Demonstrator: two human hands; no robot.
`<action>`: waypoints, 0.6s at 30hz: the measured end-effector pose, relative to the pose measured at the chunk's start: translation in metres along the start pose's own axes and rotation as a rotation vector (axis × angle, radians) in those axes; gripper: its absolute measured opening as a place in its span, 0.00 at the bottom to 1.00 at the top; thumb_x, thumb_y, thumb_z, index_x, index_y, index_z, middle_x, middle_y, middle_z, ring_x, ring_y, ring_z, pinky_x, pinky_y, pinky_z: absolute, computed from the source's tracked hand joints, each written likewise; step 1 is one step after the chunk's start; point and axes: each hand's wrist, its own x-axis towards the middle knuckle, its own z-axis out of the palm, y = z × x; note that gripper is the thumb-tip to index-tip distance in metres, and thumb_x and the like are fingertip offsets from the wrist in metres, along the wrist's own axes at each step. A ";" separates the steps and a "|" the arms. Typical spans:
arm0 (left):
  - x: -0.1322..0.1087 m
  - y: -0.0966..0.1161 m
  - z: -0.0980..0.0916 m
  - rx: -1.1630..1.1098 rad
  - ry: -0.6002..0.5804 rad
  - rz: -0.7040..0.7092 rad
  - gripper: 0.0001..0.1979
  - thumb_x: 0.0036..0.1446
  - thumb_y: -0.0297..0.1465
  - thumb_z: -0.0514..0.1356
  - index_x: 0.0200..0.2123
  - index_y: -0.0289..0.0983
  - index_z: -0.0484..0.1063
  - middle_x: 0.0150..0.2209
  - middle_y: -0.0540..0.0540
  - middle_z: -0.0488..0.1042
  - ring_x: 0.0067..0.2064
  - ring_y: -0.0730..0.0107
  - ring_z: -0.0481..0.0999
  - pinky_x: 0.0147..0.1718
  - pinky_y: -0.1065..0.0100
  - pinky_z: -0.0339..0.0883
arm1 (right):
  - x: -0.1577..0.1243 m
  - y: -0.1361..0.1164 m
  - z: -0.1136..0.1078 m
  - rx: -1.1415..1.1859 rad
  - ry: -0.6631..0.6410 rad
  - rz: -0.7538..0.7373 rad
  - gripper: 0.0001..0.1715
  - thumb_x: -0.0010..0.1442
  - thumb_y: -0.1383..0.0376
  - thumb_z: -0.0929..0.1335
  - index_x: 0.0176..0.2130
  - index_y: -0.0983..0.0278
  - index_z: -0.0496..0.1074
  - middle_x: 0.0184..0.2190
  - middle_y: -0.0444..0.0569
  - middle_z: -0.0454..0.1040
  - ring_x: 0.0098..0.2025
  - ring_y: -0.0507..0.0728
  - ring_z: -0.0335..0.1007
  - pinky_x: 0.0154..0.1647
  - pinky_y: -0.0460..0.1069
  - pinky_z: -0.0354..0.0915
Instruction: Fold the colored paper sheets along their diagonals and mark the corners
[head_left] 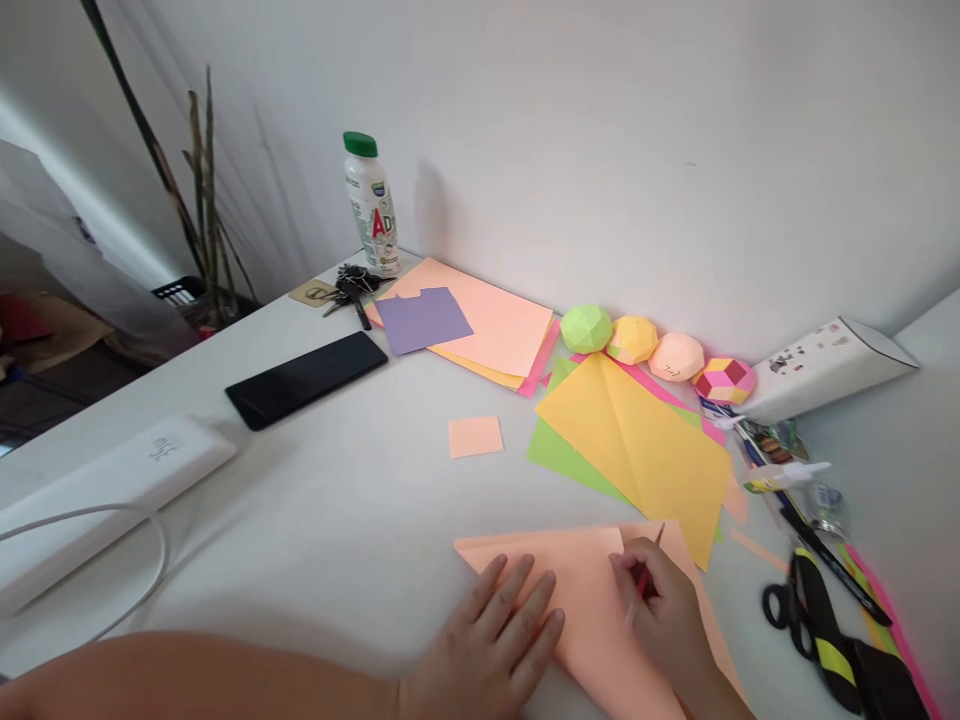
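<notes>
Left hand [491,640]: flat, fingers spread, pressing down on the peach sheet [585,580]; it grips nothing.
Right hand [664,620]: fingers curled tight around a thin red pencil [646,572], low end on the sheet.
Peach sheet: flat on the table [360,500], near edge, under both hands.
Yellow sheet [637,440]: at 12 o'clock, its corner reaching the peach sheet, over a green sheet [551,455].
Small square [475,437]: at 11 o'clock, apart.
Scissors [787,605]: at 3 o'clock, near.
Paper balls [634,340]: four, at 12 o'clock, along the wall.
Phone [306,378]: at 10 o'clock, well apart.
</notes>
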 end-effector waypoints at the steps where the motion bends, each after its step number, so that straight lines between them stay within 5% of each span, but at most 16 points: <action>1: -0.001 0.001 0.003 0.017 0.034 -0.023 0.26 0.61 0.45 0.53 0.56 0.34 0.66 0.59 0.35 0.65 0.58 0.40 0.64 0.57 0.41 0.48 | 0.000 0.000 -0.001 -0.011 0.008 0.021 0.14 0.61 0.60 0.62 0.25 0.60 0.63 0.19 0.41 0.64 0.20 0.51 0.59 0.20 0.45 0.59; 6: -0.002 0.005 0.015 0.047 0.151 -0.150 0.13 0.58 0.31 0.59 0.47 0.38 0.72 0.54 0.40 0.71 0.56 0.44 0.67 0.60 0.36 0.40 | -0.002 0.003 -0.002 -0.087 0.073 0.109 0.13 0.58 0.55 0.66 0.27 0.60 0.70 0.22 0.43 0.71 0.21 0.52 0.65 0.20 0.45 0.64; 13: -0.006 0.005 0.016 0.066 0.094 -0.176 0.14 0.59 0.33 0.59 0.49 0.40 0.70 0.55 0.41 0.70 0.57 0.45 0.67 0.60 0.34 0.39 | -0.004 -0.003 0.001 -0.178 0.161 0.069 0.12 0.58 0.56 0.65 0.30 0.58 0.73 0.25 0.46 0.75 0.23 0.54 0.67 0.27 0.47 0.66; 18: -0.009 0.007 0.018 0.088 0.045 -0.179 0.16 0.60 0.35 0.59 0.50 0.41 0.69 0.59 0.38 0.66 0.59 0.43 0.65 0.59 0.33 0.43 | -0.001 -0.001 -0.004 -0.158 0.112 0.076 0.10 0.57 0.57 0.65 0.28 0.57 0.72 0.21 0.43 0.71 0.20 0.53 0.64 0.25 0.47 0.65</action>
